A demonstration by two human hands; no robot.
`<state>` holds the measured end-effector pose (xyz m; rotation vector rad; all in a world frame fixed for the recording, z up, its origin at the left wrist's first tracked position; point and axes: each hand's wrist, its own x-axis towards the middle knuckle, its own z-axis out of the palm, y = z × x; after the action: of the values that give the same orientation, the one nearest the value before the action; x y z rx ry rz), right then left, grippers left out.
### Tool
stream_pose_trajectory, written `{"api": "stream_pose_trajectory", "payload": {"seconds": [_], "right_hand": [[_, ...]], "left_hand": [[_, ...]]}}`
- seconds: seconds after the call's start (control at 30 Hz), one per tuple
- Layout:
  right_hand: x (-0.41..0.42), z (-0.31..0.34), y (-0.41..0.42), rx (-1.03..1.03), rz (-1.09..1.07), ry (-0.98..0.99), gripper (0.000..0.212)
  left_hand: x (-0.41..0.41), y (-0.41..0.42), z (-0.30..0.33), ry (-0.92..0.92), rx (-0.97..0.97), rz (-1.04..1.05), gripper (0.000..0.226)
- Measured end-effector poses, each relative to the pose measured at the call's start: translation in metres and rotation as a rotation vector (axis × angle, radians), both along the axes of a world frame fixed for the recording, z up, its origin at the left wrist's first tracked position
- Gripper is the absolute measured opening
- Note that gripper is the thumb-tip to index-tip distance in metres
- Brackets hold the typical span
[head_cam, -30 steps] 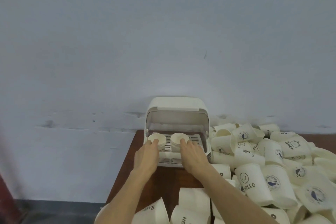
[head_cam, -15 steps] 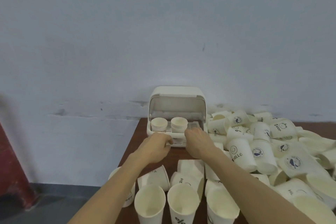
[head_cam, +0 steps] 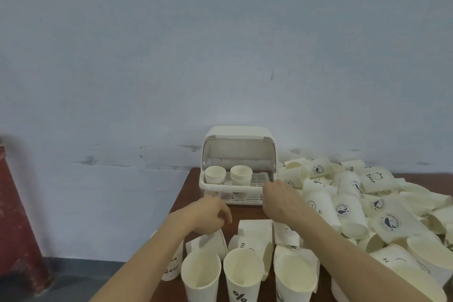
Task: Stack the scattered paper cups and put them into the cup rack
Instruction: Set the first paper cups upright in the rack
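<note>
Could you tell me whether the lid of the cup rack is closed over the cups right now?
No, the cup rack has its lid flipped up, and the two cup stacks stand uncovered on its grid shelf.

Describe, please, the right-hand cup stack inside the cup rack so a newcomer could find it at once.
Find the cream cup rack with its lid raised, at the table's far edge against the wall. Two short cup stacks stand upright on its upper grid. The right-hand stack is nearer the middle and looks slightly bigger than the left stack; unlike the loose cups outside, it shows no print.
</note>
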<state>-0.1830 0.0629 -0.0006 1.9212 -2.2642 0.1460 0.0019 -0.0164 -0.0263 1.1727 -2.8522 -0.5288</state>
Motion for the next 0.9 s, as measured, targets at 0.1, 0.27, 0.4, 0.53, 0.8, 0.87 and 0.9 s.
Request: {"api": "stream_pose_trajectory", "payload": {"seconds": [0.1, 0.27, 0.4, 0.53, 0.8, 0.87, 0.9], "right_hand": [[-0.006, 0.006, 0.004, 0.077, -0.02, 0.028, 0.005], [-0.016, 0.005, 0.01, 0.175, -0.056, 0.029, 0.013], [-0.019, 0.002, 0.014, 0.175, -0.054, -0.004, 0.025], [-0.018, 0.0, 0.014, 0.148, -0.061, -0.037, 0.022], [-0.013, 0.018, 0.01, 0.098, -0.047, -0.038, 0.006], [-0.012, 0.022, 0.007, 0.079, -0.054, -0.031, 0.007], [-0.011, 0.023, 0.005, 0.069, -0.062, -0.031, 0.009]], "left_hand": [[-0.002, 0.0, 0.001, -0.107, 0.05, -0.011, 0.039], [-0.005, -0.005, -0.006, -0.178, 0.042, 0.012, 0.028], [-0.008, -0.004, -0.009, -0.174, 0.039, 0.025, 0.022], [-0.008, -0.003, -0.003, -0.186, 0.024, 0.021, 0.02], [0.0, -0.014, 0.008, -0.155, -0.058, 0.035, 0.021], [0.002, -0.016, 0.009, -0.147, -0.079, 0.039, 0.017], [0.004, -0.018, 0.009, -0.14, -0.082, 0.039, 0.014]]}}
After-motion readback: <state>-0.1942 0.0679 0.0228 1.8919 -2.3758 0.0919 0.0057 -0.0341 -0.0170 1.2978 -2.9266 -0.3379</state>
